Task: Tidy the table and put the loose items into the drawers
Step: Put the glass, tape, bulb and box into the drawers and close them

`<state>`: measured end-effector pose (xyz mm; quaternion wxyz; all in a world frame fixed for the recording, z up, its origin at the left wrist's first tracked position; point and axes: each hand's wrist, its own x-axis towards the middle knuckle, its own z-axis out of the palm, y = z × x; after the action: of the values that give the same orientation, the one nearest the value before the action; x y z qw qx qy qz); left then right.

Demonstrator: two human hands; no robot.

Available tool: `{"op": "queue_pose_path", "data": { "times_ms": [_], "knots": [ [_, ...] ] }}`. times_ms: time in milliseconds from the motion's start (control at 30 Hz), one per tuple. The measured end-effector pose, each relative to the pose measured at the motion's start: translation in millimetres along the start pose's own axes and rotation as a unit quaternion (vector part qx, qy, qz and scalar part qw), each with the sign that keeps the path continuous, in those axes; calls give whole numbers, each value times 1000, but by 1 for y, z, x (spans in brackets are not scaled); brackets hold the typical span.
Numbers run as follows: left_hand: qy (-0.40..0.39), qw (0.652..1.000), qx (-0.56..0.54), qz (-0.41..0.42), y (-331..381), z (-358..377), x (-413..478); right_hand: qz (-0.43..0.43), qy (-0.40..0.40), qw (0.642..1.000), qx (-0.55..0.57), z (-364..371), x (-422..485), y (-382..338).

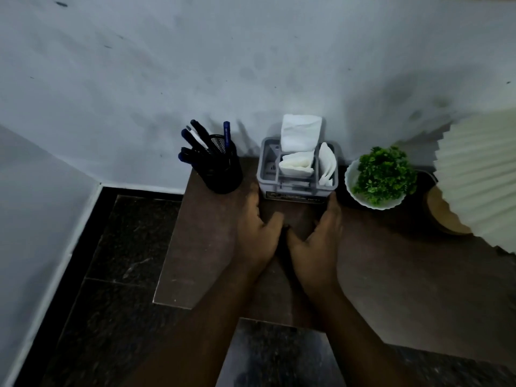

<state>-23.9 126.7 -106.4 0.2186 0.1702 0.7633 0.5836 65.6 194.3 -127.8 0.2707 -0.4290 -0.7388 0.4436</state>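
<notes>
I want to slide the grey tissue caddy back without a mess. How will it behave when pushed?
The caddy looks like rigid plastic with a flat base, so it should slide rather than roll. It likely weighs little, holding only tissues. Those stand loose above the rim and may flop or shift. Both hands, left and right, flank its base, which should keep it straight.
</notes>
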Motion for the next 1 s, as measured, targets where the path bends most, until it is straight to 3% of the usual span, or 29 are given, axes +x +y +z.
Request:
{"op": "queue_pose_path", "data": {
  "times_ms": [400, 467, 600, 700, 1000],
  "knots": [
    [26, 998, -53, 16, -19, 5, 3, 5, 31, 999, 22, 4, -2, 7],
    [68, 996, -60, 16, -18, 6, -1, 14, 40, 999, 12, 4, -4, 9],
    [230, 971, 50, 32, -23, 3, -10, 21, 60, 998, -19, 6, -6, 12],
    [297, 954, 19, 22, -19, -11, 7, 35, 60, 997, -31, 8, -4, 13],
    [231, 969, 73, -55, 20, -49, 48, 37, 71, 997, -8, 6, -3, 13]
  ]
}}
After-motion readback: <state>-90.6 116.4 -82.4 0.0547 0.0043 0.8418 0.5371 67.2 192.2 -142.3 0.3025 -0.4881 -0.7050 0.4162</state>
